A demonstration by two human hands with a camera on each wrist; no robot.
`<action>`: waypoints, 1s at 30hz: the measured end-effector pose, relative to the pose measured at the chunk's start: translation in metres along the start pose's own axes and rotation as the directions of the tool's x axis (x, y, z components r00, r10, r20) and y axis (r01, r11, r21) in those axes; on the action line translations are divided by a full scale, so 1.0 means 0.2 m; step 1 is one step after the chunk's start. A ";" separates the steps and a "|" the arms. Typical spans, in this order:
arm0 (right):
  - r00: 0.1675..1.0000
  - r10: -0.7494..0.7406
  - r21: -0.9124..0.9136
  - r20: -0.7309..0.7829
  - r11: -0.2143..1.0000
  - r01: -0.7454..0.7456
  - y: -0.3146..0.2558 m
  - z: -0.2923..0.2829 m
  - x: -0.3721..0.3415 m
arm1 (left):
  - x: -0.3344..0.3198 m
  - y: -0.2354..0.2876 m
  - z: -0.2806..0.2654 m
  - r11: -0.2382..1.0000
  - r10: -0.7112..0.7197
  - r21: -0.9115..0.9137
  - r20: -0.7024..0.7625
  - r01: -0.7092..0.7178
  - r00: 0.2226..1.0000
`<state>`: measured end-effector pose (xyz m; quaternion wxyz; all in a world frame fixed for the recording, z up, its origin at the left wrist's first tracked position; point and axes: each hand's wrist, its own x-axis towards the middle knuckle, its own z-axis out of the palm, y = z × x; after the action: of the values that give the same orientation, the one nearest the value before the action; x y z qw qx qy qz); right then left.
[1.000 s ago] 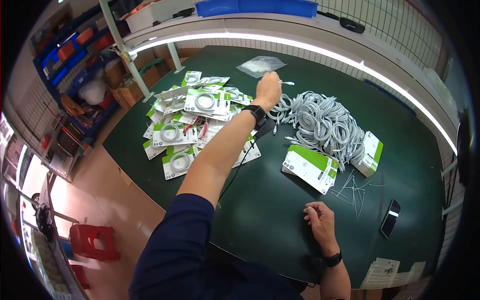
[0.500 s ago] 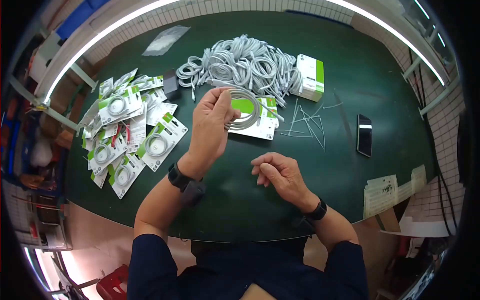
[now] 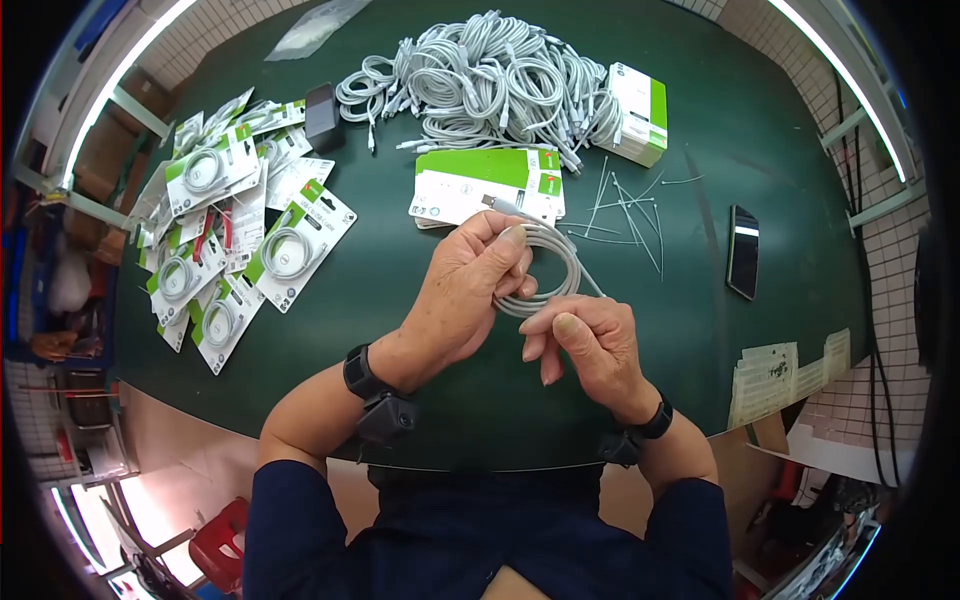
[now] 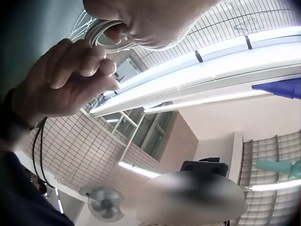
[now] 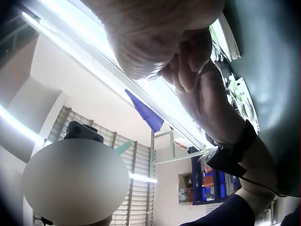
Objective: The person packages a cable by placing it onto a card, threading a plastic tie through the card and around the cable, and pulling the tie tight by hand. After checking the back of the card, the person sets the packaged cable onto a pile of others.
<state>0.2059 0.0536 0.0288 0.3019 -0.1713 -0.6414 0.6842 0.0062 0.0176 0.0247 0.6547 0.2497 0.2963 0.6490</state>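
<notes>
A coiled grey-white USB cable [image 3: 573, 265] is gripped at its left side by my left hand [image 3: 465, 285], thumb on top. Its metal plug [image 3: 490, 201] sticks out above my fingers, over a stack of printed cards [image 3: 450, 200]. My right hand [image 3: 595, 350] is by the coil's lower right edge, its fingers loosely curled and the thumb raised. In the left wrist view the cable loop [image 4: 101, 33] shows between my left hand [image 4: 155, 19] and my right hand [image 4: 66, 82]. The right wrist view shows both hands close together, the coil mostly hidden.
A large pile of coiled cables [image 3: 480, 80] lies at the back, beside a stack of green-white cards [image 3: 640, 105]. Carded cables [image 3: 290, 250] heap up on the left near a dark block [image 3: 322, 115]. Thin ties [image 3: 625, 210] and a phone [image 3: 743, 252] lie right.
My left hand has come back from the far cable pile with a coiled cable, down to the front of the table. My right hand has moved up beside the coil.
</notes>
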 end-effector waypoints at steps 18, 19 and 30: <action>0.951 -0.147 -0.359 -0.271 0.933 0.042 -0.03 -0.07 0.06 | -0.03 0.20 0.09 0.685 -0.094 0.729 0.084 0.003 0.992; 0.968 -0.013 -0.267 -0.249 0.962 -0.055 -0.04 -0.06 0.06 | -0.03 0.19 0.09 0.667 -0.127 0.744 0.075 0.029 0.989; 0.950 0.271 -0.189 -0.155 0.936 -0.298 -0.01 -0.09 0.08 | 0.02 0.06 0.01 0.452 0.134 0.867 0.168 -0.211 0.977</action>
<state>0.2055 0.0779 0.0309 0.2197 -0.3364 -0.6579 0.6370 -0.0011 0.0222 0.0334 0.3744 0.6032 0.5359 0.4570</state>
